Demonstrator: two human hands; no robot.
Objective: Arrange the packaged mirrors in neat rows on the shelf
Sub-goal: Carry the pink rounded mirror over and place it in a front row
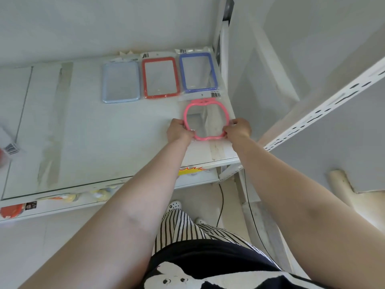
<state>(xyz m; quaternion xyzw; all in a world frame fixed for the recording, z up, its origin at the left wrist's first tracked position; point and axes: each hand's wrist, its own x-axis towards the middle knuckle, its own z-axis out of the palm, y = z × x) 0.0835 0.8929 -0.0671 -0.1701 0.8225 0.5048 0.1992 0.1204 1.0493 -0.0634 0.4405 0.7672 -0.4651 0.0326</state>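
A pink apple-shaped packaged mirror [205,105] lies on the white shelf [93,132] near its right end. My left hand [179,131] grips its lower left rim and my right hand [238,128] grips its lower right rim. Behind it, along the back wall, three rectangular packaged mirrors lie in a row: a pale blue one [120,82], a red one [160,77] and a dark blue one [196,72]. The pink mirror sits directly in front of the dark blue one, its top touching that package's lower flap.
A barcode-tagged package [10,148] shows blurred at the shelf's far left edge. Slotted white uprights [325,109] stand to the right. A lower shelf [198,178] holds yellow and red items under the front edge. A black cable [221,201] hangs below.
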